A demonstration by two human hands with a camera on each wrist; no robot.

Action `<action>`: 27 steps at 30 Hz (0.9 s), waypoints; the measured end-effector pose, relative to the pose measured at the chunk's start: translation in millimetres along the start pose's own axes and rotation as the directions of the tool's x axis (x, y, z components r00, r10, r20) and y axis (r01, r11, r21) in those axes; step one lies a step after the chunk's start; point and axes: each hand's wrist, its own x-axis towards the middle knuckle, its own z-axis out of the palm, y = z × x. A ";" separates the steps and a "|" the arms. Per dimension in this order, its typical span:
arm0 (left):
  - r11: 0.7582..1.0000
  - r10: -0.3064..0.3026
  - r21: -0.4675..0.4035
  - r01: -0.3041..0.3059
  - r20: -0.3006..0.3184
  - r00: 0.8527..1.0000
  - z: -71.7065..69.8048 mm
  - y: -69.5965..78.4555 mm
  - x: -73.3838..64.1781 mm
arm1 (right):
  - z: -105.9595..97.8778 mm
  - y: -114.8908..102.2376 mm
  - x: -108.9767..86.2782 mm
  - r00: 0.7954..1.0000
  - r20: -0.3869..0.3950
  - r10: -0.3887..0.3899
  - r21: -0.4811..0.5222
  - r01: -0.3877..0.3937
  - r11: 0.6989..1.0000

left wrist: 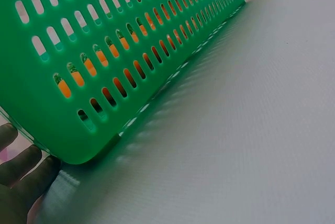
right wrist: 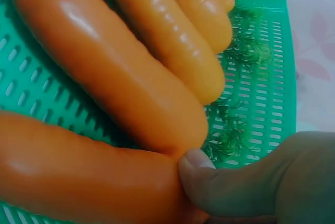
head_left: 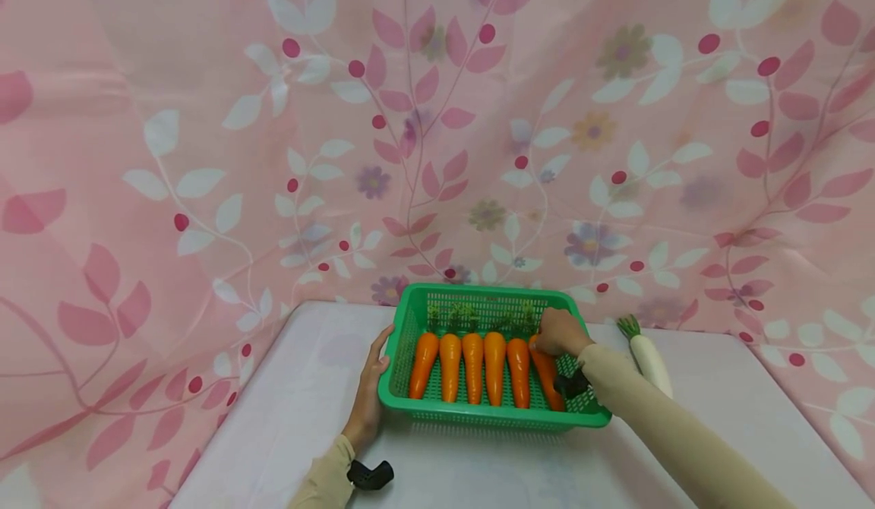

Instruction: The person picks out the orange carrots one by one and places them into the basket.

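Observation:
A green plastic basket (head_left: 492,418) stands on the table and holds several orange carrots (head_left: 473,368) side by side, their leafy green tops (head_left: 465,313) toward the far wall. My right hand (head_left: 562,332) reaches into the basket's right end and grips the rightmost carrot (right wrist: 89,174) near its thick top. The thumb presses on that carrot in the right wrist view; the other fingers are mostly hidden. Along the basket's left side, my left hand (head_left: 371,387) rests against the outer wall, with fairly straight fingers (left wrist: 34,177) touching near a lower corner.
To the right of the basket a white radish (head_left: 651,361) with green stalks lies on the pale table (head_left: 465,471), partly behind the right forearm. Pink floral cloth (head_left: 437,152) hangs behind the table. A black wrist device (head_left: 370,475) sits on the left wrist.

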 end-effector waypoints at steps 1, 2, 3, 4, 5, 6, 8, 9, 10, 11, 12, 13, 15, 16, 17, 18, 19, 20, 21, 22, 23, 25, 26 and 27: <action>1.000 0.003 0.002 -0.003 0.001 1.000 -0.1 -0.4 0.3 | 0.9 0.3 0.5 1.000 -0.004 -0.001 -0.001 0.001 1.000; 1.000 0.006 0.003 -0.006 0.001 1.000 -0.2 -0.8 0.5 | 1.8 0.4 1.1 1.000 -0.006 0.003 0.003 -0.003 1.000; 1.000 0.007 0.002 -0.007 0.000 1.000 -0.4 -1.3 0.6 | 2.9 0.8 1.8 1.000 -0.010 0.002 -0.001 -0.002 1.000; 1.000 0.008 0.002 -0.008 0.000 1.000 -0.4 -1.6 0.6 | 4.0 1.1 2.4 1.000 -0.011 0.005 0.001 -0.005 1.000; 1.000 0.006 0.000 -0.006 0.001 1.000 -0.4 -1.7 0.5 | 5.2 1.6 3.1 1.000 -0.011 0.006 -0.001 -0.006 1.000; 1.000 0.005 -0.001 -0.005 0.000 1.000 -0.4 -1.9 0.3 | 6.4 1.8 3.7 1.000 -0.011 0.011 -0.004 -0.011 1.000; 1.000 0.001 -0.003 -0.001 -0.002 1.000 -0.3 -1.9 -0.2 | 8.7 1.7 4.8 1.000 -0.013 0.022 -0.011 -0.022 1.000; 1.000 0.000 -0.004 0.000 -0.002 1.000 -0.3 -1.7 -0.5 | 9.7 1.5 5.1 1.000 -0.018 0.025 -0.018 -0.025 1.000; 1.000 0.000 -0.005 0.000 -0.002 1.000 -0.3 -1.3 -0.8 | 10.5 1.2 5.3 0.999 -0.020 0.029 -0.019 -0.029 0.999; 1.000 -0.001 -0.005 0.001 -0.003 1.000 -0.3 -0.9 -0.9 | 11.4 0.9 5.7 0.999 -0.022 0.029 -0.025 -0.029 0.999; 1.000 0.000 -0.004 0.000 -0.004 1.000 -0.3 -0.5 -1.1 | 12.0 0.5 5.8 0.999 -0.026 0.030 -0.030 -0.031 0.999; 1.000 0.000 -0.003 0.000 -0.006 1.000 -0.2 0.0 -1.3 | 12.6 0.2 5.5 0.999 -0.030 0.030 -0.032 -0.031 0.999; 1.000 -0.002 -0.003 0.002 -0.008 1.000 -0.1 0.9 -1.8 | 13.6 -0.1 5.2 0.999 -0.035 0.028 -0.031 -0.029 0.999; 1.000 -0.002 -0.004 0.002 -0.008 1.000 -0.1 1.3 -2.0 | 13.8 -0.5 4.5 0.999 -0.036 0.026 -0.030 -0.027 0.999; 1.000 -0.003 -0.003 0.003 -0.007 1.000 -0.1 1.6 -2.2 | 14.0 -0.5 4.2 0.999 -0.038 0.023 -0.032 -0.024 0.999; 1.000 -0.002 -0.004 0.002 -0.005 1.000 0.0 1.9 -2.4 | 14.1 -0.7 3.7 0.999 -0.042 0.020 -0.037 -0.021 0.999; 1.000 -0.001 -0.005 0.001 -0.004 1.000 0.0 2.1 -2.5 | 14.1 -1.0 3.2 0.999 -0.042 0.016 -0.037 -0.018 0.999; 1.000 0.000 -0.007 0.000 -0.003 1.000 0.0 1.9 -2.6 | 14.3 -0.9 2.8 0.999 -0.044 0.012 -0.040 -0.013 0.999; 1.000 0.001 -0.009 -0.001 -0.001 1.000 0.1 1.7 -2.6 | 14.3 -1.0 2.2 0.999 -0.047 0.005 -0.045 -0.007 0.999; 1.000 0.002 -0.011 -0.002 -0.001 1.000 0.3 1.7 -2.6 | 14.4 -0.9 1.9 0.999 -0.049 -0.002 -0.048 -0.001 0.999; 1.000 0.004 -0.012 -0.004 -0.001 1.000 0.6 1.7 -2.6 | 14.5 -0.6 1.4 0.999 -0.052 -0.009 -0.047 0.006 0.999; 1.000 0.003 -0.014 -0.003 -0.003 1.000 0.9 1.5 -2.3 | 14.1 -0.5 0.6 0.998 -0.053 -0.015 -0.033 0.014 0.999; 1.000 0.003 -0.017 -0.003 -0.003 1.000 1.1 1.3 -2.1 | 14.1 -0.4 0.2 0.998 -0.056 -0.018 -0.030 0.016 0.999; 1.000 0.003 -0.017 -0.004 -0.002 1.000 1.2 1.5 -1.8 | 14.1 -0.5 -0.1 0.998 -0.059 -0.017 -0.024 0.016 1.000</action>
